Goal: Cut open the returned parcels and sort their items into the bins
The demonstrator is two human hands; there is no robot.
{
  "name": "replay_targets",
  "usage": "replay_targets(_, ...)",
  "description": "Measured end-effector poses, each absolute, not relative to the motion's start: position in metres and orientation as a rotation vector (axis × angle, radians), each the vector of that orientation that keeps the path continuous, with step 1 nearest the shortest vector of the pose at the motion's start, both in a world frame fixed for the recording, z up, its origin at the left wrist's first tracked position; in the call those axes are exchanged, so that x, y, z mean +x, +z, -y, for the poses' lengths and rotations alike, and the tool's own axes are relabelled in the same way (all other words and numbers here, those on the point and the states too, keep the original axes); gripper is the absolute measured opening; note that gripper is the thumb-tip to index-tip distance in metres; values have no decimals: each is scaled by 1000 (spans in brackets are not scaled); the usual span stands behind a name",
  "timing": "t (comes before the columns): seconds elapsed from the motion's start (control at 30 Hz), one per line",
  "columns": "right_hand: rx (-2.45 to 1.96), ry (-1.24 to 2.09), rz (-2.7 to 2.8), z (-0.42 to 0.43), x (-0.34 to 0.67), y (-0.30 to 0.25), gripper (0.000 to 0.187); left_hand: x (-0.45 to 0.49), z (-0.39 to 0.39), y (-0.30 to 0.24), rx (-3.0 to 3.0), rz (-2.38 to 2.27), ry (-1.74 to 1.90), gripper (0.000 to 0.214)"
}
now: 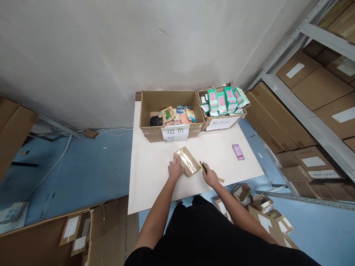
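Note:
A small brown cardboard box (189,159), with shiny clear tape along its top, lies at a slant on the white table (149,177). My left hand (175,168) rests on the box's left end, its fingers spread over the edge and top. Just right of the box, my right hand (210,176) is wrapped around a black and yellow utility knife (203,167). The knife's tip points up and left, close to the box's right corner; whether it touches cannot be made out. Beside the right hand lies a small cardboard scrap (221,180).
At the table's back stand an open carton (151,135) of small packages and another carton (203,127) full of green-and-pink boxes. A blurred pink package (238,152) lies to the right. Loaded shelving (277,81) flanks the right side; opened boxes (257,205) litter the floor.

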State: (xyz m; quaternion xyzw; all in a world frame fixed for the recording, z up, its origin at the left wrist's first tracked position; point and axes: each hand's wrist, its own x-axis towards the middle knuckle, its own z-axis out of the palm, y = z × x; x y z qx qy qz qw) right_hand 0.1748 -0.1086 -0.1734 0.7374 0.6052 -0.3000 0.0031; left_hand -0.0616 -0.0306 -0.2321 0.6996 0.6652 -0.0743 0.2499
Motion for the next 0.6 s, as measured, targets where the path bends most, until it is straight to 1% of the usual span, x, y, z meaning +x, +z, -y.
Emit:
replay_targets(0.07, 2538, -932, -1774, 92, 178, -186, 72, -44, 39, -234, 1908, -1869, -184, 101)
replay_targets(0.17, 2620, -1002, -1643, 61, 180, -208, 95, -12, 59, -236, 1911, -1964, -193, 98)
replay_targets(0.23, 2626, -1022, -1638, 41, 183, -220, 101, 6, 73, -236, 1902, -2019, -234, 94)
replay_targets(0.33, 2619, -1039, -1733, 16, 196, -231, 102, 23, 85, -231, 1897, -2026, -361, 84)
replay_targets(0.4, 2574, -1116, -1839, 6, 207, -235, 97, 28, 83, -225, 1925, -1963, -435, 76)
replay_targets(0.43, 2563, -1176, -1883, 3, 213, -237, 90, 29, 78, -222, 1960, -1923, -438, 73)
replay_targets(0.5, 2596, -1354, -1897, 3, 227, -241, 66, 29, 67, -218, 2058, -1830, -397, 74)
replay_targets(0.57, 2655, -1630, -1807, 12, 241, -246, 41, 28, 55, -218, 2118, -1752, -373, 77)
replay_targets(0.6, 2652, -1801, -1734, 18, 248, -250, 34, 27, 51, -220, 2118, -1732, -385, 77)
